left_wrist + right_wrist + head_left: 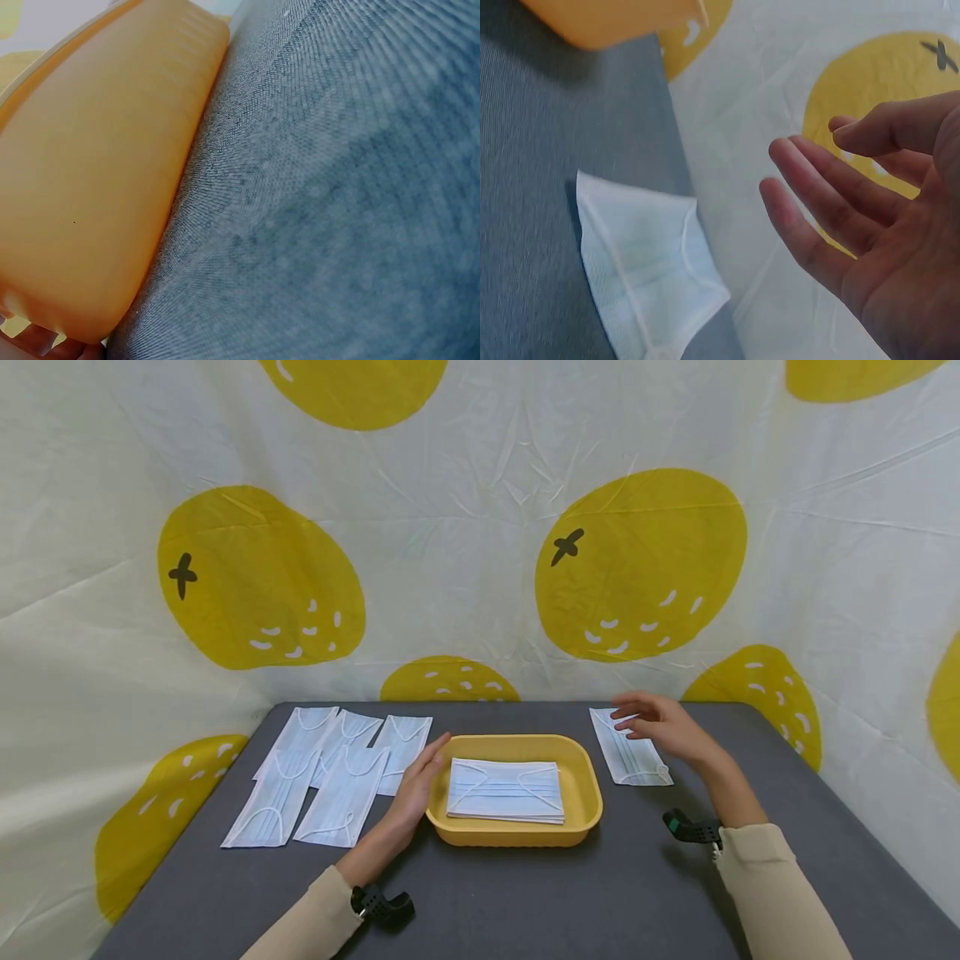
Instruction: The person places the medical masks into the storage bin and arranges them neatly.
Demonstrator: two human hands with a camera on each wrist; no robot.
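Observation:
A yellow tray (585,785) stands mid-table with a small stack of light blue face masks (506,789) in it. My left hand (416,781) rests flat against the tray's left wall (82,195), fingers straight. My right hand (656,722) hovers with relaxed, spread fingers (810,217) just above a single mask (630,760) that lies on the grey table to the right of the tray. That mask (641,274) is flat and untouched; the hand holds nothing.
Several more masks (330,768) lie overlapped on the table left of the tray. A white cloth with yellow fruit prints (637,560) hangs close behind and around the grey table (562,893). Wrist cameras (693,828) sit on both sleeves.

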